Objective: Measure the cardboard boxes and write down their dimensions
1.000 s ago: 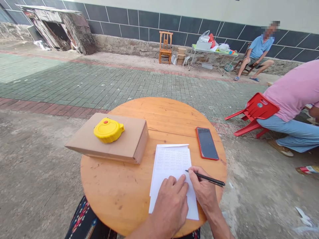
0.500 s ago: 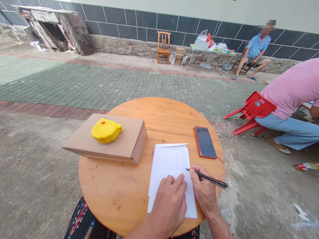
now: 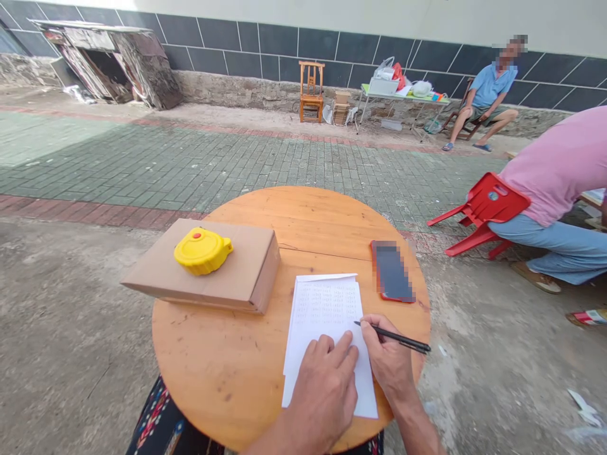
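Observation:
White sheets of paper [image 3: 303, 354] lie on a round wooden table [image 3: 227, 360], with rows of small handwriting across the upper half. My left hand [image 3: 327, 382] rests flat on the lower part of the paper, fingers stretched forward and holding nothing. A black pen [image 3: 403, 340] is pinched in my right hand [image 3: 389, 357], its tip touching or just above the paper at the right end of the lowest written row. Above my right hand lies a phone [image 3: 393, 272] with a red edge, its screen blurred out.
On the table's left sits a cardboard box [image 3: 232, 265] with a yellow tape measure [image 3: 202, 251] on top. A person in pink [image 3: 559, 164] sits on a red chair [image 3: 493, 205] at right. Farther back are a wooden chair [image 3: 311, 95], a loaded folding table [image 3: 379, 95] and a seated person in blue [image 3: 492, 88].
The whole view has shifted very slightly. The pen's back end has tipped a little, while both hands stay at nearly the same spot on the paper.

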Available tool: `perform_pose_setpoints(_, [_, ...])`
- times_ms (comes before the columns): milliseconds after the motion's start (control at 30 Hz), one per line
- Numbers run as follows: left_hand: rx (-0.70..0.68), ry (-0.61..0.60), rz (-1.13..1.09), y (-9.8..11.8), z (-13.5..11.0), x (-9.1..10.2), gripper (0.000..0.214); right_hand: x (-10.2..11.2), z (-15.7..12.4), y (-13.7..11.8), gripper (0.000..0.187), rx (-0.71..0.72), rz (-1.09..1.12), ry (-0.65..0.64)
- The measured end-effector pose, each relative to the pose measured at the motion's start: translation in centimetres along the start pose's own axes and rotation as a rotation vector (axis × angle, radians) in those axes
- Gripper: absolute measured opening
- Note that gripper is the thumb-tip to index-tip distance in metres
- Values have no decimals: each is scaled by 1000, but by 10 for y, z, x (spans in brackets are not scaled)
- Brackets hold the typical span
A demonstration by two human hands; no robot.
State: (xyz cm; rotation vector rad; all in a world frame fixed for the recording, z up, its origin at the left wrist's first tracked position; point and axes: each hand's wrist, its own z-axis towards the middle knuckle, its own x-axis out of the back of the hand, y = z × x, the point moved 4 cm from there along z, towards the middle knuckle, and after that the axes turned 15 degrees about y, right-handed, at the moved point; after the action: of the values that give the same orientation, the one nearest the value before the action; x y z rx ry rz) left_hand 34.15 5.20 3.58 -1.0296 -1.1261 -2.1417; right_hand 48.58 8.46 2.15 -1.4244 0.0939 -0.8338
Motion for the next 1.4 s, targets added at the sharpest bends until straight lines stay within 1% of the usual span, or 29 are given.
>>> perform_pose_setpoints(333, [6, -20, 6, -1, 1, -1, 36, -1, 1, 1, 23, 10, -24, -20])
perform_pose_setpoints(667, [-1, -14, 12, -1, 0, -1, 36, -1, -1, 1, 24, -2, -37, -49])
perform_pose_setpoints(900, [5, -22, -2, -1, 0, -1, 35, -1, 1, 0, 23, 38, -64, -47])
perform_pose_setpoints(1400, [8, -20, -16, -2, 0, -2, 35, -1, -1, -2, 24, 35, -75, -41])
